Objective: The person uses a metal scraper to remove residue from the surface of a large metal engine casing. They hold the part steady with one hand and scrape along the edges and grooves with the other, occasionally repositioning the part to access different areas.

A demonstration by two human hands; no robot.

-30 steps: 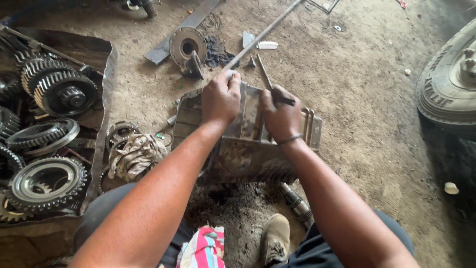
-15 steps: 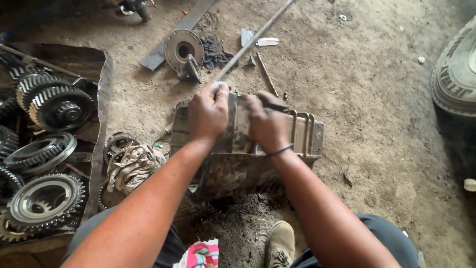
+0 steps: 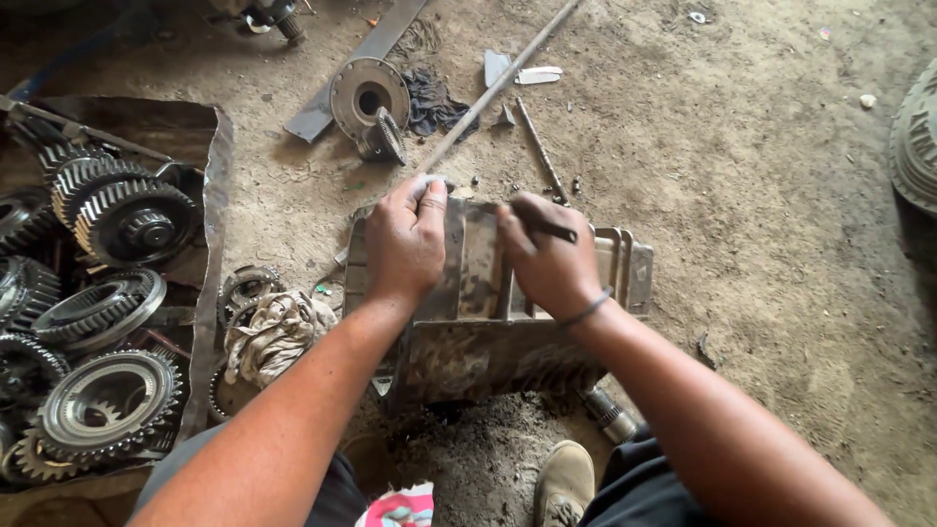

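- Left hand lay flat on the grimy grey metal housing plate, fingers spread, gripping nothing.
- Right hand was clenched around a thin dark metal tool, pressed against the plate's top.
- Plate sat on the dirt floor between the person's knees; caked grime remained, so the cleaning looked unfinished.
- Steel gears lay well apart, left.

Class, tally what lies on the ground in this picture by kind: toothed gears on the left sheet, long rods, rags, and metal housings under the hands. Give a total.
Gears: 6 clearly visible
Rods: 2
Rags: 2
Housing: 1
Total: 11
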